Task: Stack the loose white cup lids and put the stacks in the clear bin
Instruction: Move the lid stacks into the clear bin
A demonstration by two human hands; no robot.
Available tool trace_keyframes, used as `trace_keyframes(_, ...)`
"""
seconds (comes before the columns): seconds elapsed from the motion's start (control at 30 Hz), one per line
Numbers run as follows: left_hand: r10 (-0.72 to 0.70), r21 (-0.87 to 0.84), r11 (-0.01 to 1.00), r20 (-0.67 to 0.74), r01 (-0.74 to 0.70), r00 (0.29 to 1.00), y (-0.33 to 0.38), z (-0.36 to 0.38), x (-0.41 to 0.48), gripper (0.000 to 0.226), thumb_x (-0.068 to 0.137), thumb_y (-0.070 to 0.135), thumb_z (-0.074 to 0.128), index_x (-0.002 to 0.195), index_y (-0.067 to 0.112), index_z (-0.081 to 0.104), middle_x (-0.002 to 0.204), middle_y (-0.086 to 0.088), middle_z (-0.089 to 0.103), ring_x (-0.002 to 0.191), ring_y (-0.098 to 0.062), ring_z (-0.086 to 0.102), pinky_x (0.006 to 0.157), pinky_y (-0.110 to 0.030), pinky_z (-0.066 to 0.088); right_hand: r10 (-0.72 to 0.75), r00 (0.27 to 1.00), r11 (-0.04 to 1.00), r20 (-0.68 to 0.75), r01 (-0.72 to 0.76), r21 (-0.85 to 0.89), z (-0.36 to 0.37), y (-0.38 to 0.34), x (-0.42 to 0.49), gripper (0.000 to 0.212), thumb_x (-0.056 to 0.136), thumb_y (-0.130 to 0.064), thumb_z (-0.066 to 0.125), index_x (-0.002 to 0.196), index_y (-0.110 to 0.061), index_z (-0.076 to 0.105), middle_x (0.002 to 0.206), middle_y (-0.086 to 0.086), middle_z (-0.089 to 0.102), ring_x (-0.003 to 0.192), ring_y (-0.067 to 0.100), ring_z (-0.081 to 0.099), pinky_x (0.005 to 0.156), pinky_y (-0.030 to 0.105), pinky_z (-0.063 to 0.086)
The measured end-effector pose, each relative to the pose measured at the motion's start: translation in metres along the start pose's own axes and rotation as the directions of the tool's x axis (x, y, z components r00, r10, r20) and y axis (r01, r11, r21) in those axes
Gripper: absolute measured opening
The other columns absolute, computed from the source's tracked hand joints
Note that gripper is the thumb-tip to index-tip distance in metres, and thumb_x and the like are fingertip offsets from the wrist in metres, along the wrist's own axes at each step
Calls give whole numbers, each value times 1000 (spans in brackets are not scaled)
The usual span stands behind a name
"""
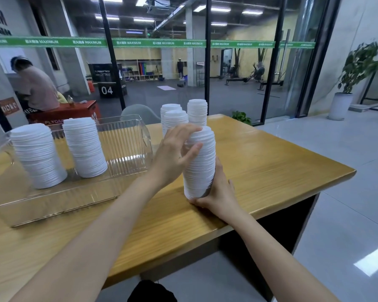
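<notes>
White plastic lid stack (202,162) clasped by right hand (218,192) low, left hand (175,153) high. Clear bin (129,155) holds two stacks (83,147); three stacks (196,110) wait far.

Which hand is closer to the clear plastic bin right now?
Left. The left hand grips the upper part of the tall white lid stack, beside the clear plastic bin; the right hand holds the stack's base, farther away.

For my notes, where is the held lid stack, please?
Head view, centre: the lid stack is held between left hand and right hand, just right of the clear bin.
</notes>
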State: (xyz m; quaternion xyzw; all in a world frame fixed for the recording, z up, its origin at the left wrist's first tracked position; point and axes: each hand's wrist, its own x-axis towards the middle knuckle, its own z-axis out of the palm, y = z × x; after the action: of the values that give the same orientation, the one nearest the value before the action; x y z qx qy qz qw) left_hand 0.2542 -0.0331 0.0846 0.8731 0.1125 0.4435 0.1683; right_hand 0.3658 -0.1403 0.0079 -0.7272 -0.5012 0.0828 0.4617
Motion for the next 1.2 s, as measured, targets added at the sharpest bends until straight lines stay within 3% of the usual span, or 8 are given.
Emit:
trace_keyframes(0.2,15,36,999,6,-15,1000,5,-13,3,47,94,48,45,130,19,57,132,2,56,120,-17,47,102,-46,41,-40,996,999,-75,40,0,1,-14,1,130,45,-46,80,152,-37,7,135,-8,49,123,22,47,97,59,42)
trace_keyframes(0.37,87,98,992,-31,-84,996,18,-55,17,47,97,47,43,132,18,54,133,2,56,121,-14,46,101,-41,41,-134,984,991,-118,133,-19,-2,-48,7,136,45,-38,88,152,-40,3,136,-4,44,127,23,44,98,60,42)
trace_keyframes(0.57,157,197,971,-107,-134,982,29,-126,29,43,98,45,41,132,20,53,124,15,50,118,-14,44,98,-39,37,-271,957,960,-106,277,46,8,-112,19,134,49,-38,89,152,-35,4,140,-6,42,123,19,46,97,59,43)
trace_keyframes(0.73,187,302,942,-116,-145,975,14,-178,29,39,101,36,43,130,12,54,126,-2,55,116,-14,47,100,-36,37,-348,934,923,-74,356,149,42,-152,34,135,48,-42,85,151,-38,-3,143,-8,32,130,19,39,97,58,44)
trace_keyframes(0.9,116,351,933,-100,-74,988,-30,-202,24,42,99,35,44,129,9,55,125,-8,55,116,-22,51,103,-44,41,-357,932,923,-64,363,127,95,-165,70,133,39,-56,78,150,-29,10,141,-6,42,130,22,44,101,53,44)
trace_keyframes(1.0,59,343,939,-84,-27,995,-61,-203,22,41,97,32,47,128,8,56,122,-9,55,115,-21,51,103,-42,40,-357,933,929,-54,361,81,122,-164,93,129,37,-48,88,146,-19,26,133,-4,47,122,17,48,102,32,43)
trace_keyframes(1.07,-10,345,938,-76,36,997,-80,-200,22,40,95,30,49,128,9,57,123,-8,56,114,-23,51,102,-45,40,-342,939,919,-37,343,194,139,-161,106,125,36,-38,91,142,-16,28,130,-3,44,116,14,46,96,22,42)
trace_keyframes(1.2,-93,418,902,-67,113,993,-115,-187,25,45,90,38,45,124,13,61,122,-5,62,116,-28,52,102,-47,38,-261,963,916,64,226,332,175,-141,133,127,33,-41,89,142,-16,27,132,4,48,120,22,51,100,39,48)
